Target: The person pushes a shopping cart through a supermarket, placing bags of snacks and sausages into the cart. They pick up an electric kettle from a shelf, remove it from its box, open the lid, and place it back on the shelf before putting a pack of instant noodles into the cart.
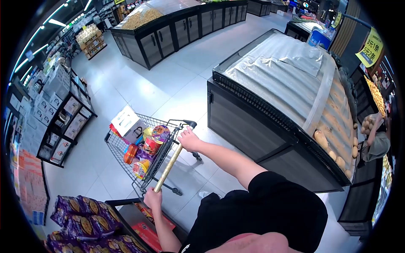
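Gold handle [168,168] is gripped by left hand [152,198] and right hand [189,139]; one white box [128,122] is carried near the cart's [117,152] far-right corner.

The cart's handle [168,168] is yellow-gold with small darker markings, and its basket [114,147] is a dark grey wire grid. Inside, a carton [128,121] shows white above a greyish-purple side, near a red-and-white tub [152,145], a yellow-and-red tub [140,169] and a purple, patterned tub [160,133]. The stacked packets [86,215] are deep purple with golden-brown pictures. The wearer's shirt [274,206] is black. The floor [112,90] is pale grey, crossed by thin tile lines. The display stand [249,126] has black edges and streaked charcoal panels under a silvery, ribbed cover [274,63]. The hanging sign [371,48] is yellow with characters that look black or dark green.
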### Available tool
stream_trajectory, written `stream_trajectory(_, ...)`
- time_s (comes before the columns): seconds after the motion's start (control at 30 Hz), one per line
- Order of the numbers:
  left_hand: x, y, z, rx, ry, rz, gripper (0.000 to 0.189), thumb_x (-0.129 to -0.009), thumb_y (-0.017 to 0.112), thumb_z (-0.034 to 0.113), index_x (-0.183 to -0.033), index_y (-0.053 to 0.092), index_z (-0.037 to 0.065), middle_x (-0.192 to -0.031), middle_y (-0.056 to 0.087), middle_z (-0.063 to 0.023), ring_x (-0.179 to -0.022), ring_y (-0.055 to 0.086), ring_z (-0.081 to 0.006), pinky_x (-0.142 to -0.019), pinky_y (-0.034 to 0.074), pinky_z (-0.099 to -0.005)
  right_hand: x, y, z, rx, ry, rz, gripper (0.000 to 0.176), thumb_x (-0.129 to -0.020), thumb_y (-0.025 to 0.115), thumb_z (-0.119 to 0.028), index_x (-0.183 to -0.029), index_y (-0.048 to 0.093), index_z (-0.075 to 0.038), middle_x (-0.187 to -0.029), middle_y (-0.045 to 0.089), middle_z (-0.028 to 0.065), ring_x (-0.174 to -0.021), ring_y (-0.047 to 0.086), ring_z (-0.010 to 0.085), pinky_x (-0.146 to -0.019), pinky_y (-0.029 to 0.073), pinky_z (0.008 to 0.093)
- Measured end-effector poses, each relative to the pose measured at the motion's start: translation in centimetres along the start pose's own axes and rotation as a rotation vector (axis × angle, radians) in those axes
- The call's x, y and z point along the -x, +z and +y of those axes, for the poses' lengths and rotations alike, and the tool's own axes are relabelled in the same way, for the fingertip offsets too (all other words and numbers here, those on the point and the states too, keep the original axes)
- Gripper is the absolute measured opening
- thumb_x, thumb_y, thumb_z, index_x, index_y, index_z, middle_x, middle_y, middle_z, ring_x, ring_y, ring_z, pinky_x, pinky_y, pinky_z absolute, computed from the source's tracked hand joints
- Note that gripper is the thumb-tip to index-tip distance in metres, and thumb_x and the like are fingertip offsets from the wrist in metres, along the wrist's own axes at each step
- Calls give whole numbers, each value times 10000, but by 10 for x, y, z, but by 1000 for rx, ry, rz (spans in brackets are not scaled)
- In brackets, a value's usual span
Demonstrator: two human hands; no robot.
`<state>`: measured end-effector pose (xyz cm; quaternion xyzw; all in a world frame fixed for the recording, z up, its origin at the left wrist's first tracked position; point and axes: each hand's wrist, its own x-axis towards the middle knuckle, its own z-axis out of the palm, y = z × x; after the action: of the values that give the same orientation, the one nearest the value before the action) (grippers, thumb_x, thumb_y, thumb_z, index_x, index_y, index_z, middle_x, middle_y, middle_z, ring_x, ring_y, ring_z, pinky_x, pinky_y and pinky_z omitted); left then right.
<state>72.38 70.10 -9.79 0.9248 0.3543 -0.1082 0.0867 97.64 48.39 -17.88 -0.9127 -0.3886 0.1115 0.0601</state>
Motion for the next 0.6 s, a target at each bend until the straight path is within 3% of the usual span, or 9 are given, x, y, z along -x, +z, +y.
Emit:
stream_trajectory(0.13,-43,-15,-8,0,-16,-109,358,-741,695,427,-915,711,114,-861,714,-144,-855,682,-349,-751,520,-448,-41,8,-6,-31,29,115,351,-771,640,-159,-1110,620,-71,-1126,590,164,-1187,504,340,-1134,203,582)
stream_trajectory(0.23,-77,-17,-13,-27,-33,-174,390,-731,689,450,-927,714,114,-882,714,-145,-877,678,-353,-775,517,-449,-75,10,-4,-97,18,81,314,-749,656,-125,-1058,640,-71,-1065,575,164,-1130,519,366,-1125,212,598)
stream_trajectory(0.37,-110,-25,-9,-32,-70,-174,392,-736,690,453,-943,720,121,-898,713,-146,-890,675,-352,-780,517,-441,-128,13,-2,-16,-9,103,143,-743,687,-161,-879,717,-127,-941,641,89,-1041,583,309,-1039,314,554)
stream_trajectory(0.4,-118,-25,-8,-33,-70,-162,389,-736,692,451,-944,720,122,-900,712,-147,-890,675,-351,-781,517,-440,-147,17,1,28,-36,53,64,-740,691,-164,-795,721,-154,-812,663,32,-933,628,260,-993,339,553)
stream_trajectory(0.43,-127,-25,-8,-33,-72,-148,386,-736,695,448,-944,720,123,-902,712,-147,-891,675,-349,-781,517,-440,-157,2,5,26,-108,-14,65,-731,685,-160,-772,723,-128,-761,694,40,-794,684,241,-868,459,488)
stream_trajectory(0.53,-154,-19,-11,-49,-74,-88,381,-761,698,459,-913,713,110,-842,709,-148,-839,681,-356,-746,519,-439,-195,-11,20,5,-301,-80,74,-701,674,-180,-748,718,-144,-746,696,63,-748,701,253,-627,551,392)
stream_trajectory(0.6,-175,-19,-10,-38,-101,-70,379,-760,697,455,-915,712,109,-843,708,-149,-840,680,-357,-748,518,-439,-226,-19,21,0,-358,-97,77,-701,669,-184,-748,717,-148,-751,699,65,-752,701,258,-644,552,398)
